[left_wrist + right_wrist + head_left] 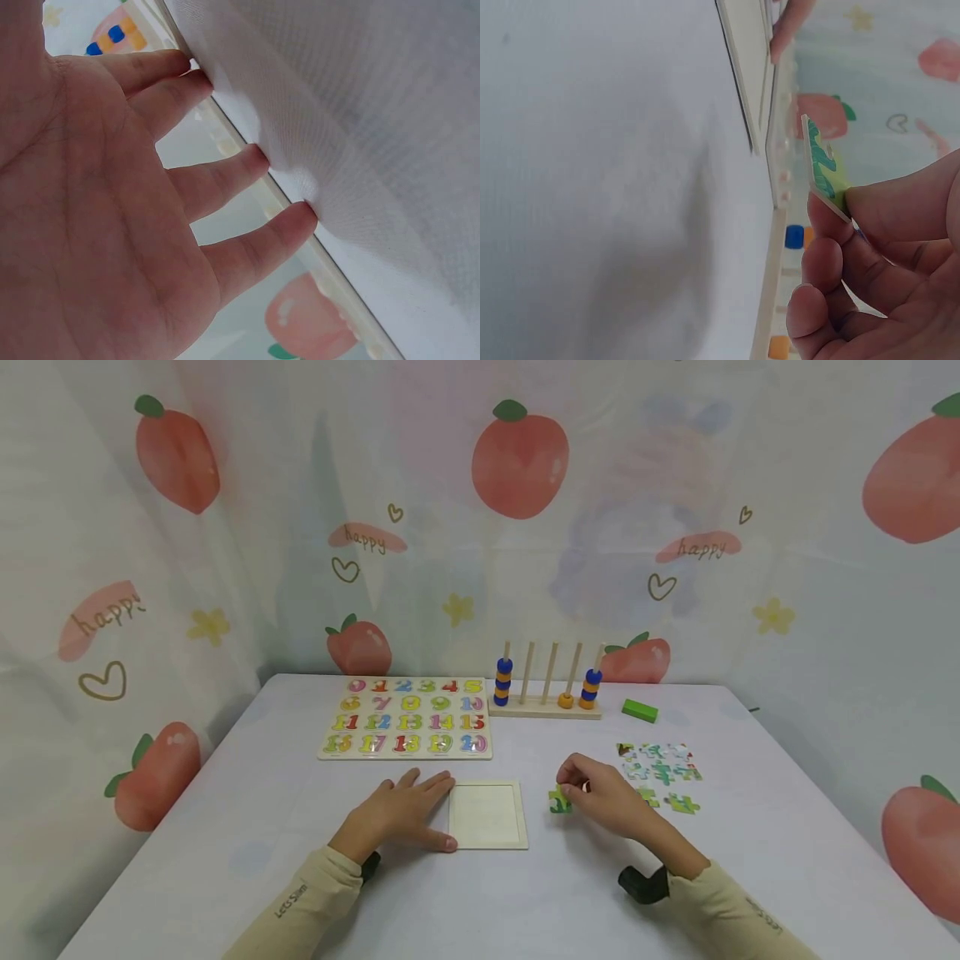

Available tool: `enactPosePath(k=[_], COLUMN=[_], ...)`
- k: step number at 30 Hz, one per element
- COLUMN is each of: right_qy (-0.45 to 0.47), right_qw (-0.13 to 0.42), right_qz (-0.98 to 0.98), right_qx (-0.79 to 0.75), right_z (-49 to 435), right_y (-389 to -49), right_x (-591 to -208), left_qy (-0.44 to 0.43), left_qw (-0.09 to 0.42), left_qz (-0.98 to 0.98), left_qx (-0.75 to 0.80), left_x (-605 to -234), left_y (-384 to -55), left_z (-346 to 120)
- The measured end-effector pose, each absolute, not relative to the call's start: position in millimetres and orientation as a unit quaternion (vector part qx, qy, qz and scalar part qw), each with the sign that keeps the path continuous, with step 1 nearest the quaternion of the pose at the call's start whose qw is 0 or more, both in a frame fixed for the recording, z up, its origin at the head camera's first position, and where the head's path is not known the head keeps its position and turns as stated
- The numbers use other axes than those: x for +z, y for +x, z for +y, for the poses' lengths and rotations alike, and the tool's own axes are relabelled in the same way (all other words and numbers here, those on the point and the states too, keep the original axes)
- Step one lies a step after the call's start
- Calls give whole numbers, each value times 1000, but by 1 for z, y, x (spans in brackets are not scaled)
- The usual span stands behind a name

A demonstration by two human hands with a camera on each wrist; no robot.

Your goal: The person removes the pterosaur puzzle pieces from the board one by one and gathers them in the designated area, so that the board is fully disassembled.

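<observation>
Near the table's middle lies a shallow square puzzle tray [487, 815] of pale wood with a raised rim. My left hand [403, 814] rests flat beside it, its fingers spread and the thumb at the tray's lower left corner. In the left wrist view, the fingers [255, 244] are straight with nothing held. To the tray's right, my right hand [603, 797] pinches a green jigsaw piece [559, 801] between thumb and fingers. The right wrist view shows this piece [821, 165] held up off the table, tilted on edge.
More jigsaw pieces [660, 763] lie grouped beyond my right hand, with a loose one [682, 803] nearer. Behind the tray are a number board [407, 718] and a bead abacus [545, 707]. A green block [640, 710] sits at the back right.
</observation>
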State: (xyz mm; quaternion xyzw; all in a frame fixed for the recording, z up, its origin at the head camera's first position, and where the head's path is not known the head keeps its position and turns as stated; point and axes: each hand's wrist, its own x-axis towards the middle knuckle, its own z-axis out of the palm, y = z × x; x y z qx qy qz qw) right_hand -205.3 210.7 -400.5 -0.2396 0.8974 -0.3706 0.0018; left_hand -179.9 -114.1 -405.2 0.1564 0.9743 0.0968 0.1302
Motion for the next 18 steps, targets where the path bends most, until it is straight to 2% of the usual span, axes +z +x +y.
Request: enactPosePath(k=[18], right_qy=[-212], right_qw=[-28], right_qz=[904], right_qx=[-370], right_z=[246], right_y=[-210], right_x=[-387], left_qy=[157], left_qw=[136], left_qz=[973], left_qx=[100], left_x=[-405], left_y=[-181], left_z=[-115])
